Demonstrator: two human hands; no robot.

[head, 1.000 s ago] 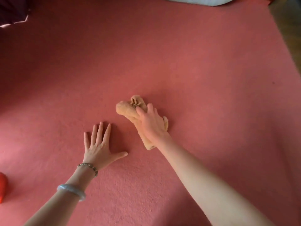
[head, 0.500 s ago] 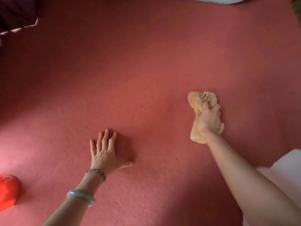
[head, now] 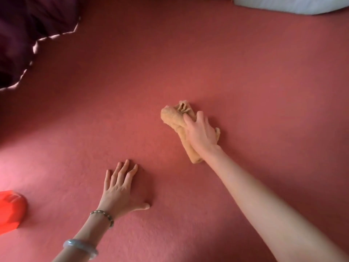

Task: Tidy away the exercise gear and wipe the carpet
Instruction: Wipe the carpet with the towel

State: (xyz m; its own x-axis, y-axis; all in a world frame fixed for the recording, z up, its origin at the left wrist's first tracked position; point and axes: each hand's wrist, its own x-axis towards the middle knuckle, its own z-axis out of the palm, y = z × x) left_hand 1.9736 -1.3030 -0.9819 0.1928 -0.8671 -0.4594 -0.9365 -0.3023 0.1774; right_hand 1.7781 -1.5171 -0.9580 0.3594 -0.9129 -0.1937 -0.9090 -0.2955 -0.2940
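Note:
A bunched tan cloth point(head: 174, 117) lies on the red carpet point(head: 245, 82) right of centre. My right hand point(head: 201, 134) presses down on it with fingers curled over its middle; the cloth's ends stick out above and below the hand. My left hand point(head: 120, 190) rests flat on the carpet lower left of the cloth, fingers spread, holding nothing. Two bracelets sit on that wrist.
A bright orange object point(head: 11, 210) lies at the left edge, partly cut off. Dark purple fabric point(head: 24, 35) with a pale trim fills the top left corner. A white soft item point(head: 287, 4) shows at the top right.
My right hand swept the cloth to the right across the carpet, then back left toward the centre. My left hand stayed planted flat.

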